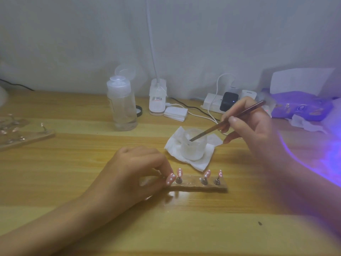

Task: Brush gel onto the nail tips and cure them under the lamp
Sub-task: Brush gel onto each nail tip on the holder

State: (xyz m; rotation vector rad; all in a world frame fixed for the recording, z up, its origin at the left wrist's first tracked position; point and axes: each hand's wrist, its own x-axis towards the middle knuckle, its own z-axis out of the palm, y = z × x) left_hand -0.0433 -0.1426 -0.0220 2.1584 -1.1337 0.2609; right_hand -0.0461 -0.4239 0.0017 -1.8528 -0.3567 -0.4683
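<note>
A wooden strip (195,187) lies on the table near me and carries pink nail tips with white dots (206,174) on small stands. My left hand (132,170) curls over the strip's left end, and its fingers pinch one pink tip (170,179). A thin brown brush (227,121) is pinched in my right hand (252,126). The brush's dark tip dips into a small frosted jar (193,146), which stands on a white tissue (201,163). Violet light (330,159) glows at the right edge; the lamp itself is out of view.
A clear pump bottle (122,104) stands at the back with its lid flipped up. Behind it are a white lamp base (157,97), a power strip with plugs (223,102) and a purple packet (302,106). Another wooden strip of stands (24,133) lies far left.
</note>
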